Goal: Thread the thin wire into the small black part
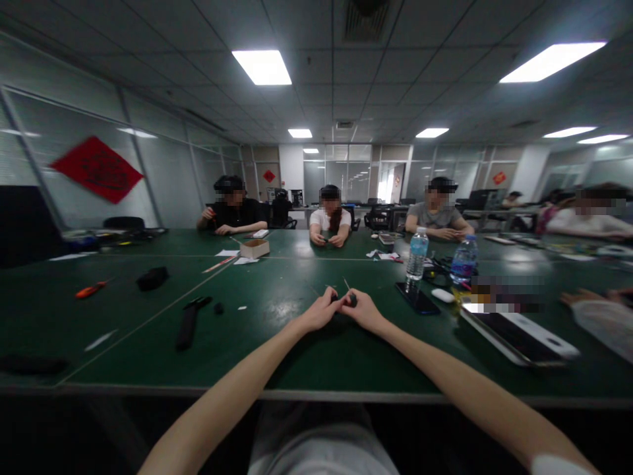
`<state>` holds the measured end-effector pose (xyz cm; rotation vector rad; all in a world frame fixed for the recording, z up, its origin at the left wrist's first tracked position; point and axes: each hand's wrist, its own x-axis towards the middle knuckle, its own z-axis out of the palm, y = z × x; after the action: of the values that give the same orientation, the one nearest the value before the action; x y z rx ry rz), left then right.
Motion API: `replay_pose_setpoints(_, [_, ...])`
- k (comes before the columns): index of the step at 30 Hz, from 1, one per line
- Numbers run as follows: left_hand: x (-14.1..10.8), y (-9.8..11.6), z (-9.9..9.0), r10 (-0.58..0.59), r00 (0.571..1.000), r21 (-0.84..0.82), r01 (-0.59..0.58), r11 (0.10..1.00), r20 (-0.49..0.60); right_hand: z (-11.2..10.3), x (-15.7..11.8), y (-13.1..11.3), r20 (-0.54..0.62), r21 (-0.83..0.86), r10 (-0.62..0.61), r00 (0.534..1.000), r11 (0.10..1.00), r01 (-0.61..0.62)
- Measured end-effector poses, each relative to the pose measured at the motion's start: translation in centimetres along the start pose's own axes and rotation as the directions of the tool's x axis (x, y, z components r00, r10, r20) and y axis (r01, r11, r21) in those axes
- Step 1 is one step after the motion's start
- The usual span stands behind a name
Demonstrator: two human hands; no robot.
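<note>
Left hand (319, 311) and right hand (363, 310) are close together, and they touch at the fingers over the green counter (277, 349). The hands are not wide open. They curl in and pinch a small black piece (352, 300) between them. The fingers hide part of it, so its shape is hard to tell. A thin stick (347, 284) pokes up from the piece, and a second thin stick (328, 289) pokes up near the left hand.

A small black lump (218, 308) and a long black strap (188, 326) lie on the counter to the left of the hands. Further left are a black pouch (152, 278) and a screwdriver with an orange handle (91, 289).

To the right of the hands, a black phone (418, 298) lies flat, just beside a small white thing (442, 295). Two water bottles (418, 254) (463, 259) stand up behind them. A big tablet (514, 333) lies further right.

Across the counter is a cardboard box (254, 249). Three people (331, 214) sit on the far side, well apart from the hands. Another person's hand (583, 297) rests at the right edge.
</note>
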<state>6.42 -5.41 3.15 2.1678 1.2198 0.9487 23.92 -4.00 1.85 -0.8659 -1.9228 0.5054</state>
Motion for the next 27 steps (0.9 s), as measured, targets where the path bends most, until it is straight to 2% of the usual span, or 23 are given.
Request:
replay_pose_setpoints(7, [0.4, -1.1, 0.4, -0.003, 0.996, -0.107, -0.006, 0.994, -0.087, 0.0, 0.2, 0.6, 0.004, -0.001, 0.003, 1.0, 1.0, -0.003])
replay_pose_setpoints(11, [0.7, -1.4, 0.8, -0.005, 0.995, -0.231, -0.019, 0.973, -0.104, -0.3, 0.3, 0.7, -0.007, -0.015, 0.003, 1.0, 1.0, -0.003])
replay_pose_setpoints(15, [1.1, -1.7, 0.8, -0.033, 0.999, -0.325, 0.026, 0.945, -0.017, -0.3, 0.2, 0.6, -0.009, -0.025, 0.016, 1.0, 1.0, -0.016])
replay_pose_setpoints(23, [1.1, -1.7, 0.4, 0.008, 0.995, -0.332, 0.025, 0.943, 0.097, -0.2, 0.1, 0.4, 0.002, -0.077, 0.028, 1.0, 0.997, -0.028])
replay_pose_setpoints(27, [1.2, -2.0, 0.6, -0.029, 0.996, -0.303, 0.053, 0.952, 0.084, -0.2, 0.0, 0.3, 0.006, -0.095, 0.011, 1.0, 0.995, -0.011])
